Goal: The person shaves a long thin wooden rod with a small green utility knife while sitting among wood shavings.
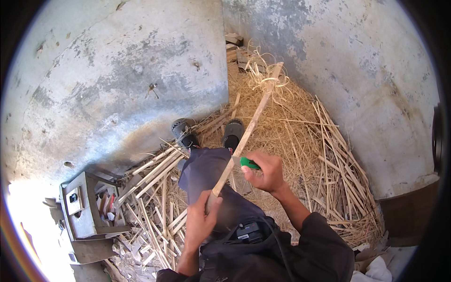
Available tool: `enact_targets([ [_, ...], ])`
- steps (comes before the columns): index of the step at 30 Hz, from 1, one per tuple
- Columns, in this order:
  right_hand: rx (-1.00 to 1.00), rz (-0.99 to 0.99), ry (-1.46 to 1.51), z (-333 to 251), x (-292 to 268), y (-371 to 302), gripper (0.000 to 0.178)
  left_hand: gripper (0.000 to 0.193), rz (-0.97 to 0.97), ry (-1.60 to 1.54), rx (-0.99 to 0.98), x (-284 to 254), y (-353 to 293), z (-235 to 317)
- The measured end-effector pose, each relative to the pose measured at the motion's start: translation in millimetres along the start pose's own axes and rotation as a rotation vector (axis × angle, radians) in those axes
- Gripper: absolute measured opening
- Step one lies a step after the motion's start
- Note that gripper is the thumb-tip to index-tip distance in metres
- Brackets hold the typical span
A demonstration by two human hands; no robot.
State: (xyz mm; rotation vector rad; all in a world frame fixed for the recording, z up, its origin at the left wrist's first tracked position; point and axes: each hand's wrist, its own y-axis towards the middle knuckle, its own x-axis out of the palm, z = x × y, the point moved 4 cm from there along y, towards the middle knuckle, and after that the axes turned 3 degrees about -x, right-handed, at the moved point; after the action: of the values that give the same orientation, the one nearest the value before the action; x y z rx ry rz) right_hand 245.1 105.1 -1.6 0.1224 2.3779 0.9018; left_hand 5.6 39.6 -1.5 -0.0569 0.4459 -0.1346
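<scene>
A long, pale wooden strip slants away from my lap toward the far wall, with thin curled shavings around its far end. Its near end is gripped in my left hand, fingers wrapped round it. My right hand is closed on a knife with a green handle. The short blade meets the strip's right edge or lies just over it; I cannot tell which. Below the strip are my legs in dark blue trousers.
Straw-like shavings cover the floor. Split sticks are heaped along the right wall, and more sticks lie at the left. A wooden box with things inside stands at the left. Peeling walls meet in the far corner.
</scene>
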Motion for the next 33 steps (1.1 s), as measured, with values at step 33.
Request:
enact_targets([
  [33, -0.183, -0.003, -0.177, -32.2, 18.6, -16.4, 0.028, 0.02, 0.025, 0.019, 0.045, 0.7, 11.0, 16.7],
])
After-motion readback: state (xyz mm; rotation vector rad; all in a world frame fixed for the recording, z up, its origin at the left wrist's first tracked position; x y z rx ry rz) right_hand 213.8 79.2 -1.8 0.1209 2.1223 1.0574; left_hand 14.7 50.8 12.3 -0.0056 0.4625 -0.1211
